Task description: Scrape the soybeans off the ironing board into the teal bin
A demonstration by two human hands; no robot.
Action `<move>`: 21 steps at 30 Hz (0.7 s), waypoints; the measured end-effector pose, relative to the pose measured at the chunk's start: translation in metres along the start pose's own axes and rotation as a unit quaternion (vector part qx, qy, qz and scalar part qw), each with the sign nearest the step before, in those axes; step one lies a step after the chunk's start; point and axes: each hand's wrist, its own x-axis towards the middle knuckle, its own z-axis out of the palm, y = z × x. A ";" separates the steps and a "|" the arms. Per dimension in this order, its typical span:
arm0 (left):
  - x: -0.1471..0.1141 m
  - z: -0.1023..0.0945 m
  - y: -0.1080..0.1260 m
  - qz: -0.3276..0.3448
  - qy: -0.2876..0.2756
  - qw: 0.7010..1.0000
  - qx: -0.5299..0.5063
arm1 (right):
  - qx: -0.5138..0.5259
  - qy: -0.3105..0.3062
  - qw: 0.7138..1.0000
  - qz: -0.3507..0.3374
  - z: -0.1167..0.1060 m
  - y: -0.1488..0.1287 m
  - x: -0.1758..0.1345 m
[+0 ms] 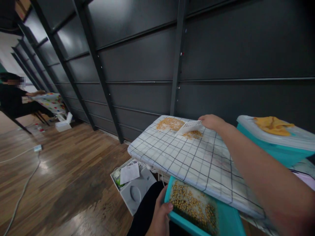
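Note:
My right hand (pixel 211 122) is closed around the end of a white slotted plastic scoop (pixel 189 126). The scoop rests low over the far part of the table, among yellow bean-like grains (pixel 169 124) spread on the checked cloth. Some grains lie just in front of it. At the near edge, my left hand (pixel 161 211) grips the left end of a turquoise plastic bin (pixel 182 221), with the thumb over the rim. Inside the bin is a layer of similar yellow grains (pixel 194 205). The bin sits below the tabletop level, close against the cloth's edge.
A lidded turquoise box (pixel 273 144) with a yellow cloth (pixel 273 125) on top stands at the right. A dark panelled wall (pixel 137 65) runs behind the table. On the floor are a white box (pixel 134 193) and a cable (pixel 27 185). Far left, a person (pixel 14 98) sits.

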 end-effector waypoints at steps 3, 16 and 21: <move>-0.006 0.000 0.003 0.005 -0.008 1.000 -0.001 | -0.017 -0.024 1.000 0.010 -0.002 -0.004 -0.004; -0.026 0.005 0.012 -0.025 0.015 1.000 -0.010 | -0.054 -0.046 0.997 0.011 -0.008 -0.018 -0.047; -0.033 0.008 0.020 -0.054 -0.018 0.998 0.001 | -0.059 -0.053 0.996 0.028 -0.019 -0.028 -0.075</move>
